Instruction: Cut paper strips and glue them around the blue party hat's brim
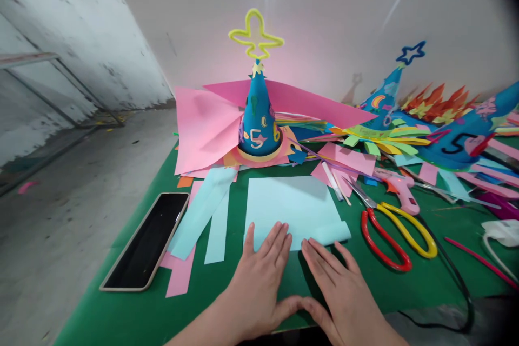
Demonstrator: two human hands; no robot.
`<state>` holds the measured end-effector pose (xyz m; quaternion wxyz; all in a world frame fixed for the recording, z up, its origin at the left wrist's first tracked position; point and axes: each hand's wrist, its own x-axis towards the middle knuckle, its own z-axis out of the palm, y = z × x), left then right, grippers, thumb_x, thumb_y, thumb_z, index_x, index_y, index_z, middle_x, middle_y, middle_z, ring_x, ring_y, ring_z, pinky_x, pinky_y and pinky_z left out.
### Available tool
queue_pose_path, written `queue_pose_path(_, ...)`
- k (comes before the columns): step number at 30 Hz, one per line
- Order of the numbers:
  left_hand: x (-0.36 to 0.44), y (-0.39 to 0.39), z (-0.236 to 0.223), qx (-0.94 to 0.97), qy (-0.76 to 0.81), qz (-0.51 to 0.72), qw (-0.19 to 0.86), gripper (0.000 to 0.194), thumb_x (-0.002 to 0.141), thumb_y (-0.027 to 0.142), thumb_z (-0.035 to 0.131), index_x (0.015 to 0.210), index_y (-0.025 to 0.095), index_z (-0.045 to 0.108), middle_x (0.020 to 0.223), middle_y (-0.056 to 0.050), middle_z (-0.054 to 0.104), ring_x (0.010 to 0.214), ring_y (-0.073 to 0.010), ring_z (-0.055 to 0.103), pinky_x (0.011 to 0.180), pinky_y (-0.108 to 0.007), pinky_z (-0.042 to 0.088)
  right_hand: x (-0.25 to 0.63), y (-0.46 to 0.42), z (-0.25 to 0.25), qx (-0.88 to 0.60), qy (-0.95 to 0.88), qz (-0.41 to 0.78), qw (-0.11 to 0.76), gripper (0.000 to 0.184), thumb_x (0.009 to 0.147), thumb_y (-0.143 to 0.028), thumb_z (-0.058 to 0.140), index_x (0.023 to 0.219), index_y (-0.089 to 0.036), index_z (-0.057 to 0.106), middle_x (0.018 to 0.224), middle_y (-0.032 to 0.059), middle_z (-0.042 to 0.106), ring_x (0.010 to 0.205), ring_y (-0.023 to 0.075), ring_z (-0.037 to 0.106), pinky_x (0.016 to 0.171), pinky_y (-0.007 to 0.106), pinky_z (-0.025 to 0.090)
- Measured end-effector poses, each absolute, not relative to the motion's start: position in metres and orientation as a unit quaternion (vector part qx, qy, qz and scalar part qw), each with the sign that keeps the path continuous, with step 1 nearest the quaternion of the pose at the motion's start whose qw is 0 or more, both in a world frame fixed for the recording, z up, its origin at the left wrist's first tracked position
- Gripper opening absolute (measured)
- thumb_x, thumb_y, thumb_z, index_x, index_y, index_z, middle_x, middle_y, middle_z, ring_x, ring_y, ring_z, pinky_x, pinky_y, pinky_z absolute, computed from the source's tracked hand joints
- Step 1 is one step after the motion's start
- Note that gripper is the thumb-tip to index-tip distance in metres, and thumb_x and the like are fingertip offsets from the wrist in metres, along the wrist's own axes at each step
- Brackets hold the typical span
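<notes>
A light blue sheet of paper (290, 200) lies on the green tabletop, its near edge curled over in a fold toward the right corner. My left hand (263, 270) rests flat on the near left part of the sheet, fingers stretched out. On the near edge to the right, my right hand (340, 281) presses with fingers extended. The two thumbs meet near the table's front edge. Scissors (371, 203) with one red and one yellow handle lie open to the right of the paper. Beyond the sheet stands a blue cone hat (259, 113) with a yellow fuzzy-wire topper.
A phone (148, 243) lies at the left beside light blue strips (217, 232). Pink paper (203, 130) spreads behind. At the right are a pink glue gun (401, 189), its black cable, more decorated hats (454, 143) and paper scraps. A pale board (324, 27) stands behind the table.
</notes>
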<state>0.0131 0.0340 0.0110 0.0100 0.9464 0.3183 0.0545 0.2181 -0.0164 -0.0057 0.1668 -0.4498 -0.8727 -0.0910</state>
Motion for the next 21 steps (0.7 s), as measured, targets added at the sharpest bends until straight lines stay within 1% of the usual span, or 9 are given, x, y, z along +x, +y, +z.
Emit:
queue_pose_path(4, -0.007, 0.036, 0.014, 0.949, 0.311, 0.048, -0.033, 0.075, 0.090, 0.062, 0.028, 0.145, 0.012, 0.020, 0.148, -0.012, 0.026, 0.138, -0.0284, 0.019, 0.106, -0.050, -0.017, 0.217, -0.011, -0.005, -0.429, -0.875, -0.137, 0.180, 0.075, 0.088, -0.044, 0.042, 0.145, -0.004, 0.013, 0.126, 0.0131, 0.055, 0.109, 0.0276, 0.058, 0.088, 0.045, 0.035)
queue_pose_path(6, -0.015, 0.036, 0.015, 0.946, 0.316, 0.042, -0.052, 0.075, 0.090, 0.061, 0.030, 0.145, 0.011, 0.019, 0.148, -0.012, 0.026, 0.138, -0.0289, 0.019, 0.106, -0.050, -0.017, 0.217, -0.010, -0.005, -0.423, -0.875, -0.147, 0.183, 0.077, 0.088, -0.044, 0.042, 0.145, -0.003, 0.012, 0.123, 0.0130, 0.058, 0.105, 0.0275, 0.061, 0.085, 0.044, 0.036)
queue_pose_path(10, -0.033, 0.033, 0.015, 0.937, 0.335, 0.037, -0.091, 0.078, 0.088, 0.063, 0.034, 0.144, 0.011, 0.022, 0.147, -0.012, 0.028, 0.138, -0.0289, 0.018, 0.107, -0.048, -0.016, 0.218, -0.010, -0.005, -0.424, -0.872, -0.153, 0.189, 0.076, 0.088, -0.045, 0.043, 0.145, -0.004, 0.013, 0.123, 0.0120, 0.058, 0.104, 0.0272, 0.061, 0.084, 0.044, 0.036)
queue_pose_path(13, -0.047, 0.030, 0.014, 0.930, 0.348, 0.028, -0.119, 0.078, 0.087, 0.064, 0.035, 0.143, 0.011, 0.026, 0.147, -0.011, 0.030, 0.137, -0.0295, 0.018, 0.108, -0.049, -0.013, 0.219, -0.012, -0.006, -0.430, -0.868, -0.159, 0.191, 0.074, 0.088, -0.044, 0.044, 0.145, -0.006, 0.015, 0.124, 0.0101, 0.058, 0.105, 0.0259, 0.060, 0.086, 0.042, 0.035)
queue_pose_path(15, -0.055, 0.028, 0.016, 0.922, 0.361, 0.032, -0.139, 0.077, 0.086, 0.064, 0.036, 0.141, 0.011, 0.032, 0.146, -0.013, 0.031, 0.137, -0.0304, 0.019, 0.108, -0.051, -0.010, 0.219, -0.013, -0.006, -0.433, -0.865, -0.162, 0.193, 0.072, 0.088, -0.045, 0.044, 0.144, -0.008, 0.020, 0.124, 0.0090, 0.058, 0.106, 0.0248, 0.060, 0.086, 0.040, 0.035)
queue_pose_path(17, -0.057, 0.025, 0.018, 0.907, 0.388, 0.050, -0.159, 0.075, 0.086, 0.062, 0.040, 0.138, 0.008, 0.037, 0.145, -0.016, 0.033, 0.137, -0.0322, 0.019, 0.109, -0.053, -0.007, 0.219, -0.013, -0.007, -0.434, -0.864, -0.166, 0.192, 0.066, 0.088, -0.046, 0.044, 0.141, -0.009, 0.031, 0.125, 0.0087, 0.058, 0.108, 0.0241, 0.059, 0.085, 0.039, 0.034)
queue_pose_path(19, -0.050, 0.021, 0.020, 0.894, 0.408, 0.073, -0.168, 0.073, 0.086, 0.058, 0.043, 0.136, 0.005, 0.039, 0.144, -0.018, 0.033, 0.137, -0.0337, 0.018, 0.109, -0.054, -0.004, 0.219, -0.013, -0.008, -0.434, -0.866, -0.169, 0.182, 0.059, 0.088, -0.047, 0.045, 0.133, -0.009, 0.044, 0.126, 0.0090, 0.057, 0.109, 0.0240, 0.058, 0.086, 0.038, 0.033)
queue_pose_path(21, -0.035, 0.016, 0.018, 0.902, 0.392, 0.086, -0.158, 0.068, 0.088, 0.053, 0.044, 0.135, 0.004, 0.039, 0.144, -0.017, 0.034, 0.137, -0.0328, 0.017, 0.110, -0.052, -0.002, 0.218, -0.012, -0.008, -0.427, -0.870, -0.175, 0.174, 0.053, 0.088, -0.046, 0.044, 0.125, -0.009, 0.053, 0.127, 0.0097, 0.057, 0.110, 0.0242, 0.057, 0.086, 0.039, 0.033)
